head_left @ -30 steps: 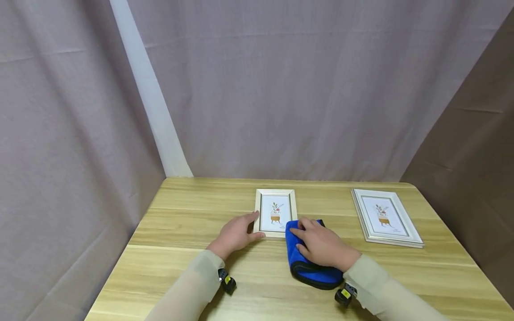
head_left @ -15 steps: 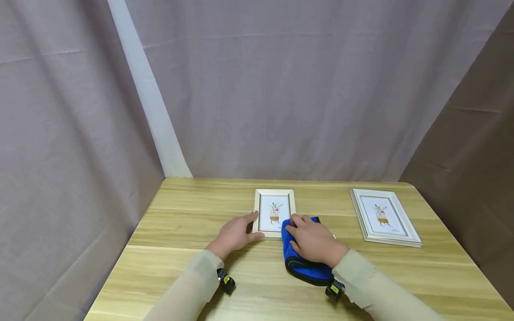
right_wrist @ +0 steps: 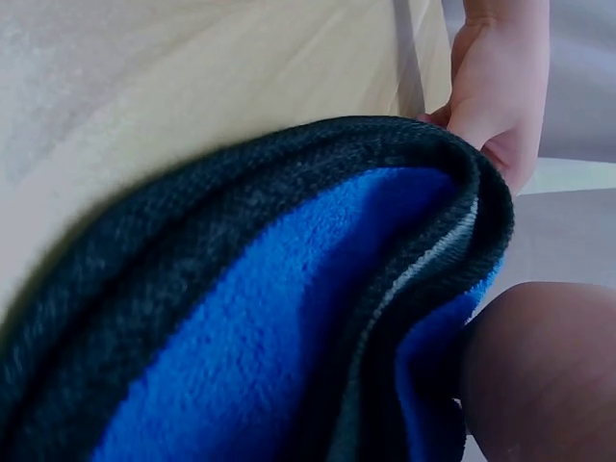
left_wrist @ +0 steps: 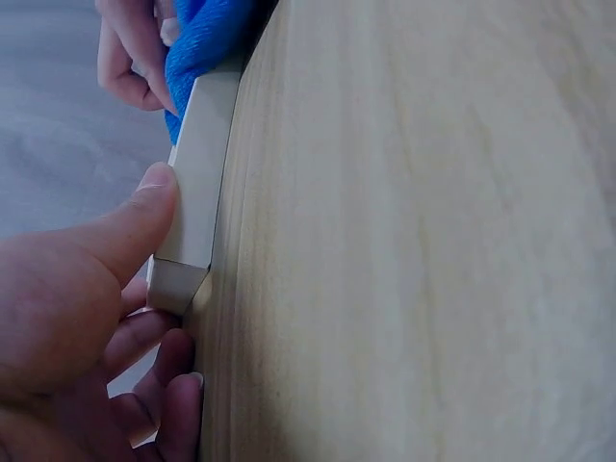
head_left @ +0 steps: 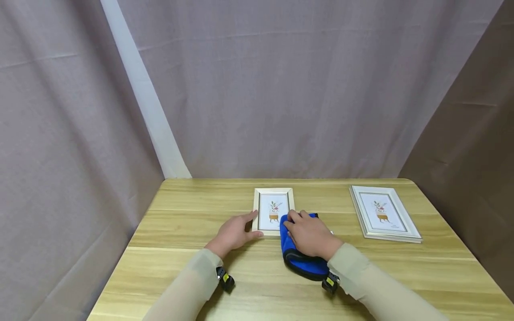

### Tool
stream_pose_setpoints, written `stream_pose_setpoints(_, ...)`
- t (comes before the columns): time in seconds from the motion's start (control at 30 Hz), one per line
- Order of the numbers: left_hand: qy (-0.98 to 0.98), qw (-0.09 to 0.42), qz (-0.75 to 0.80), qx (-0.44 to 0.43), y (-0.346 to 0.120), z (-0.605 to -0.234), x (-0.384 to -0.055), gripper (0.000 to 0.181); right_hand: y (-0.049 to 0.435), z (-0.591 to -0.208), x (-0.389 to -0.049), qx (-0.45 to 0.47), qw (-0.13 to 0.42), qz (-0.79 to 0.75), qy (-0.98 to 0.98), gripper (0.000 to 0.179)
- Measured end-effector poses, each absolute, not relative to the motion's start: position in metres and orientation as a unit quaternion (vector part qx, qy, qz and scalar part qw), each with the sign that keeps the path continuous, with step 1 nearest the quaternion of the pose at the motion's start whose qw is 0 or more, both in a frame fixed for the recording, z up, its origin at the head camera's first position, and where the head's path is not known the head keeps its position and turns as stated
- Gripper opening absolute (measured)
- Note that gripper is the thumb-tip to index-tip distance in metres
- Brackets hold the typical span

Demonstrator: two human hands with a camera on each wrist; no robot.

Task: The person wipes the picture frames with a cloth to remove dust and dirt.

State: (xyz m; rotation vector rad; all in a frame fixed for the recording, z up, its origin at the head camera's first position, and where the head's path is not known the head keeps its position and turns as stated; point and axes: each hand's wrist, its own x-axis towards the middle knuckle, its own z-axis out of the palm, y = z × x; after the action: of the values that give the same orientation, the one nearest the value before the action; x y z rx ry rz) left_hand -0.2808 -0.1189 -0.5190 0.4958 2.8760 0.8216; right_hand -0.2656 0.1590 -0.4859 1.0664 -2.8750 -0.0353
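- I read L hand [head_left: 233, 232] gripping cream rectangular picture frame [head_left: 271, 208] by near-L corner, prob. for restraint; frame lies flat on wood-grain table [head_left: 176, 249].
- R hand [head_left: 311, 234] grips folded blue black-edged cloth [head_left: 287, 244] over near-R corner, prob. for pressure.

No words can be read. The marks [head_left: 395, 226] on the picture [head_left: 382, 211] near the table's [head_left: 441, 276] far right corner are too small.
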Motion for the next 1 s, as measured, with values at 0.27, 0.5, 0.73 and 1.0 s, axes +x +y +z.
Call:
stream_pose_setpoints(0.27,0.946,0.049,0.274,0.167,-0.120,-0.517,-0.282,0.083,0.154,-0.480,-0.275,0.354,0.051,-0.028,-0.933,0.039)
stream_pose_setpoints(0.5,0.945,0.053,0.277,0.165,-0.123,-0.515,-0.282,0.083,0.149,-0.480,-0.288,0.348,0.040,-0.046,-0.936,0.041)
stream_pose_setpoints(0.73,0.944,0.054,0.277,0.168,-0.121,-0.513,-0.280,0.082,0.151,-0.483,-0.304,0.332,0.014,-0.042,-0.942,0.045)
stream_pose_setpoints(1.0,0.945,0.057,0.275,0.170,-0.119,-0.514,-0.277,0.083,0.149,-0.476,-0.313,0.312,-0.018,-0.054,-0.948,0.044)
